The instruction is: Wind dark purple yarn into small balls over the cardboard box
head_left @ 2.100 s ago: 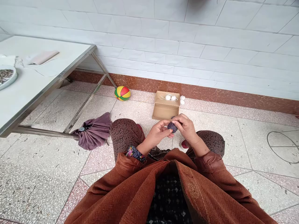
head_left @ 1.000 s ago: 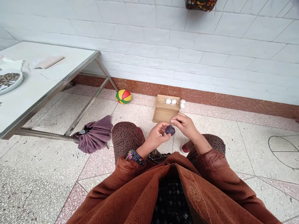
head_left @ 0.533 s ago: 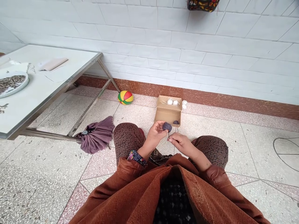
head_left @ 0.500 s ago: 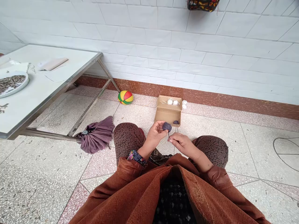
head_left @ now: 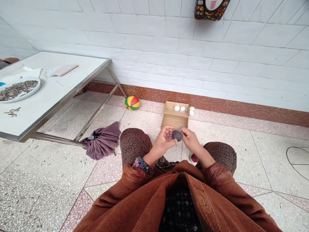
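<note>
Between my knees, my left hand [head_left: 163, 141] grips a small dark purple-grey ball of yarn [head_left: 177, 135] between thumb and fingers. My right hand [head_left: 191, 140] is closed in a pinch at the ball's right side, on the yarn strand; the strand itself is mostly hidden by the fingers. Just beyond both hands, an open cardboard box [head_left: 175, 120] stands on the floor, its near edge covered by my hands. Two white balls of yarn [head_left: 180, 108] with loose ends rest on its raised flap.
White round pieces [head_left: 191, 111] lie beside the box. A striped toy ball [head_left: 132, 103] sits near the wall. Left, a metal-framed table [head_left: 79, 77] carries a plate [head_left: 36, 91] of dark slivers; purple cloth [head_left: 103, 140] lies by its leg. A patterned bag [head_left: 211, 11] hangs above.
My right hand has moved up from below the yarn ball to its right side. The dark ball seen in the box earlier is now out of sight. The view has shifted slightly.
</note>
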Demonstrator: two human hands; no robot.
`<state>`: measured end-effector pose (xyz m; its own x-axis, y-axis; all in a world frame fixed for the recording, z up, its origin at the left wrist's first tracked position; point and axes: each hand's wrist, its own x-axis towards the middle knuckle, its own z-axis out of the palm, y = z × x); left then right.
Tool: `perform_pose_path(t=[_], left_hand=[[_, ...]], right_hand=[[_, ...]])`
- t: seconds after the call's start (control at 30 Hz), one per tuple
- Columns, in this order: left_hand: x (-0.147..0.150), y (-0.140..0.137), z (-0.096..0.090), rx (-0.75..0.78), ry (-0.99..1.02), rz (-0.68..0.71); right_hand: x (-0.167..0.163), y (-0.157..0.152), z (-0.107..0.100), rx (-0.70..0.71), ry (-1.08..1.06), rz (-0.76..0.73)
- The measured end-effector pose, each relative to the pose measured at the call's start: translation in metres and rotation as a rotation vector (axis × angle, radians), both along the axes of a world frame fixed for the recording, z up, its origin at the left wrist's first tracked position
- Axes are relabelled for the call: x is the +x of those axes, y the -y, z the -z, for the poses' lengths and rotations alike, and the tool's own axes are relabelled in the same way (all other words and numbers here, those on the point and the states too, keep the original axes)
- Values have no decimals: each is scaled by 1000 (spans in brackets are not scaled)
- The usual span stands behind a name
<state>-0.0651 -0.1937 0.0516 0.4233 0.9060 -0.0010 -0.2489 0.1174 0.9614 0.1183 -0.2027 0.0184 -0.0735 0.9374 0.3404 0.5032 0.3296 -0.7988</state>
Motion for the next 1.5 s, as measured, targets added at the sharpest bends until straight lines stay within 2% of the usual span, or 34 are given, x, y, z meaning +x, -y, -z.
perform_pose_path(t=[0.07, 0.13, 0.2, 0.3, 0.4, 0.47, 0.53, 0.63, 0.77, 0.83, 0.9, 1.03, 1.13, 1.2, 1.33, 1.43, 1.5], left_hand=[[-1, -2, 1, -6, -8, -63], [-1, -5, 3, -1, -36, -112], [-2, -8, 6, 14, -85, -137], [-2, -10, 9, 43, -178, -128], [-1, -8, 7, 58, -210, -44], [-1, -5, 3, 68, -177, 39], [0, -2, -2, 59, -95, 98], [0, 0, -5, -2, 57, 99], [-1, -3, -1, -50, 90, -36], [-1, -6, 2, -47, 33, -96], [0, -8, 4, -28, -45, -121], [5, -10, 1, 73, -206, -98], [9, -8, -5, 146, -270, -23], [12, -6, -8, 166, -262, 48], [20, -5, -7, 121, -97, 126], [29, -12, -3, 15, 76, 141], [36, -21, 0, -26, 122, 109]], right_hand=[[-5, 14, 10, -24, 21, -24], [-9, 28, 9, -34, 21, -85], [-9, 39, -4, -5, 23, -183], [-3, 43, -37, 69, 52, -272], [6, 28, -65, 119, 115, -285], [12, 11, -72, 143, 123, -268], [15, -6, -66, 155, 106, -208], [14, -18, -41, 128, 51, -110], [5, -3, -3, 55, 57, -106], [2, 12, 4, 56, 86, -113], [2, 27, -2, 61, 112, -184], [12, 38, -37, 102, 134, -338], [25, 26, -58, 128, 138, -296], [33, 11, -58, 139, 114, -211], [42, -10, -28, 64, 16, -19], [39, -6, 3, -60, -69, -20], [33, 4, 17, -68, -93, -11]])
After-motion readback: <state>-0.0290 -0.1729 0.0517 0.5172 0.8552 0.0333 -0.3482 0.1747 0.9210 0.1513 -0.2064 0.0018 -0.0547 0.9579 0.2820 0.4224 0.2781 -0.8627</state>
